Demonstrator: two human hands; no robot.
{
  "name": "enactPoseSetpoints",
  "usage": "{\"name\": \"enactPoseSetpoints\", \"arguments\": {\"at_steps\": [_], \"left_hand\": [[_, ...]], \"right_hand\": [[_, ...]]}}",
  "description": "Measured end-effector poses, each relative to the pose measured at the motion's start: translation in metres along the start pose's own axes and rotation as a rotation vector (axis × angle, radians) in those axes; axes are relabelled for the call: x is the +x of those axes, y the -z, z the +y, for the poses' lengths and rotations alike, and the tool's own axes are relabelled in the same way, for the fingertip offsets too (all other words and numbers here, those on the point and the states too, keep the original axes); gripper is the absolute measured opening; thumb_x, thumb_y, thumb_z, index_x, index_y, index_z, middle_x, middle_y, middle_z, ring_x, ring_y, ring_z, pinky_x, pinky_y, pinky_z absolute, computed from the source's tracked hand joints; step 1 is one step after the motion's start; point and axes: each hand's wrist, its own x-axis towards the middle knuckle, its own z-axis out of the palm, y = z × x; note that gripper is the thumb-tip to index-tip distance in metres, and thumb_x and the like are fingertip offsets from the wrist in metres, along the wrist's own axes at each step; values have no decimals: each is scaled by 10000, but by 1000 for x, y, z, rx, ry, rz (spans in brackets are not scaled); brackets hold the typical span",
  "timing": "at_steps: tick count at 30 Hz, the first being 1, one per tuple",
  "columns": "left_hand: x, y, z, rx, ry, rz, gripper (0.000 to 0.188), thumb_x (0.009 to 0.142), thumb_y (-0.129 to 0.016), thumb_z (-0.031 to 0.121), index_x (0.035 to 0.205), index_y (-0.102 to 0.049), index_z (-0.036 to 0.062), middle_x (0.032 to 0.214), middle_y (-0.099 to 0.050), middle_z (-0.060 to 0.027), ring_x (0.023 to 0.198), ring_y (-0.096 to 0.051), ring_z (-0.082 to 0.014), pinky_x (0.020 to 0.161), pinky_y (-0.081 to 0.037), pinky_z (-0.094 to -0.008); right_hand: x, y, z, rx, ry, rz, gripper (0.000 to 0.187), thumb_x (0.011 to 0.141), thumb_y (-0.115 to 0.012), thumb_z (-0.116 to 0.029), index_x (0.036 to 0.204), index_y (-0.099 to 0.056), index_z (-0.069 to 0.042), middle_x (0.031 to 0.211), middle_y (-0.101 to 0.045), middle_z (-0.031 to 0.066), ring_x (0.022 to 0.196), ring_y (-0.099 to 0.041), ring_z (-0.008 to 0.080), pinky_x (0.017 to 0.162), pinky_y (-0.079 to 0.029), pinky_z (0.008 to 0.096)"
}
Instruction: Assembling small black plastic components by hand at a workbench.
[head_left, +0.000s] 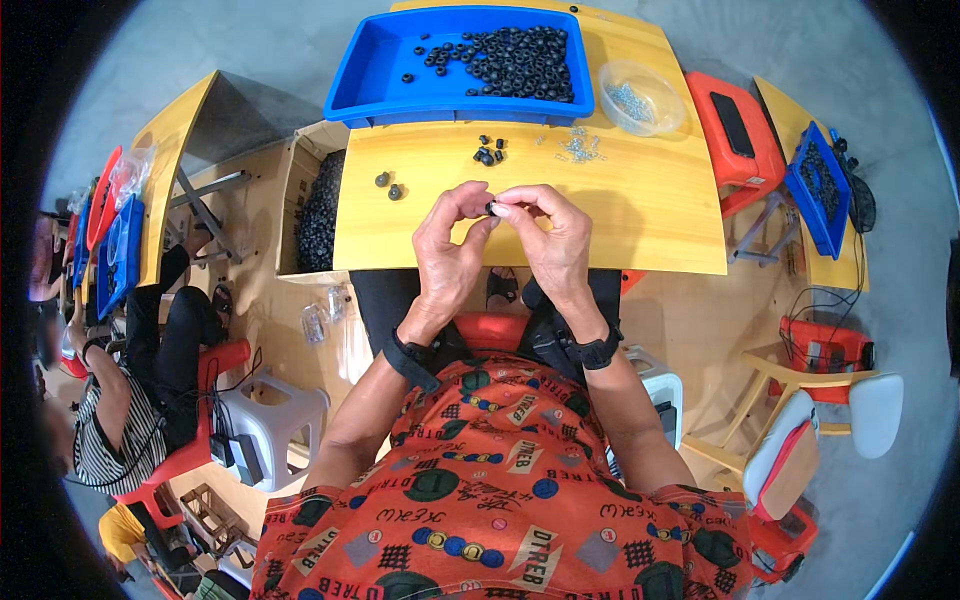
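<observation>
Currently L hand [447, 248], R hand [556, 245] pinch blk part [491, 209], blue tray [372, 68] + clr bowl [664, 103] beyond.

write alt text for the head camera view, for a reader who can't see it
A person's right hand pinches a small black piece at its fingertips, the left hand close around it, above a yellow table. Beyond are a blue tray partly filled with round black pieces and, to its right, a clear bowl of small shiny bits.

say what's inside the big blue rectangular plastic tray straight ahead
Small round black pieces lie heaped toward the right of the blue tray, a few scattered leftward; what lies beneath the heap is covered.
</observation>
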Motion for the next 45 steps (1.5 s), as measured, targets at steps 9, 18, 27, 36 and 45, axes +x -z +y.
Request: {"name": "enactPoseSetpoints", "arguments": {"at_steps": [9,18,27,36,45], "left_hand": [[1,5,2,106,-67,-8,402,761,-689,-142,1121,-645,33,975,-699,-102,911,-675,-199,828,-535,-310],[0,10,4,131,-110,-25,375,760,-695,-129,1101,-652,22,974,-698,-109,914,-679,-210,830,-536,-309],[-5,9,-9,-45,23,-2,407,761,-699,-127,1135,-643,26,969,-686,-93,922,-668,-182,826,-536,-308],[-6,4,2,321,-221,-105,414,753,-624,-142,1127,-632,35,983,-661,-154,931,-676,-322,787,-557,-387],[15,23,-16,510,-135,-142,315,813,-611,-75,1114,-644,12,1052,-640,-179,960,-640,-384,813,-533,-439]], "right_hand": [[-1,-1,-5,-168,187,40,80,812,-698,23,883,-703,-13,839,-693,114,766,-672,247,690,-533,336],[-1,2,-1,-310,295,-32,114,805,-694,29,907,-716,-17,846,-695,112,804,-669,278,717,-532,365],[-17,3,-2,-157,123,-54,248,840,-722,-32,1086,-696,-10,1056,-688,132,886,-678,222,729,-545,327],[-24,2,22,-13,-202,-52,241,839,-766,-85,1045,-692,15,912,-731,89,794,-679,136,717,-543,284],[-20,9,39,-71,-113,-2,215,883,-696,-85,1077,-690,7,934,-705,98,780,-674,148,714,-540,283]]}}
